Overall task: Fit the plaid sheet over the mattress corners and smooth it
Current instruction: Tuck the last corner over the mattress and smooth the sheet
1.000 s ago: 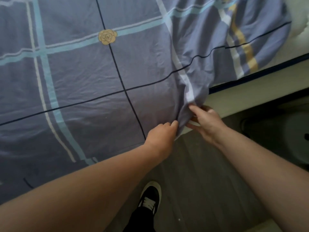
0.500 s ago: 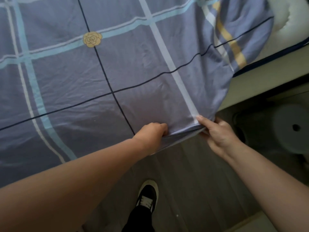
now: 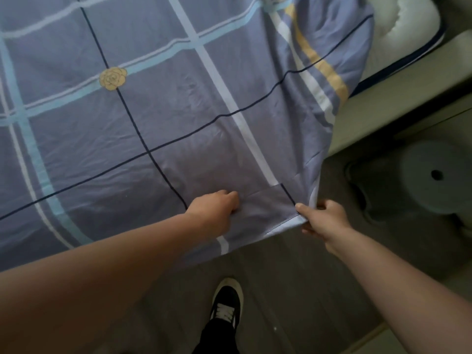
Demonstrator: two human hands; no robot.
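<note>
Since before, we've spread the bunched plaid sheet (image 3: 178, 111) across the mattress (image 3: 408, 21), right hand (image 3: 324, 221) pinching its hem corner, left hand (image 3: 217, 208) gripping cloth nearby; light, limp, best held by the hem.

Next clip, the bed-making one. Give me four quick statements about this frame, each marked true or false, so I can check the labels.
1. The left hand and the right hand both hold the blue-grey plaid fabric sheet near its edge. True.
2. The white padded mattress corner at upper right is covered by the sheet. False: it lies bare.
3. A yellow rose motif is printed on the sheet. True.
4. The person stands barefoot. False: a black sneaker with white laces shows on the floor.
</note>
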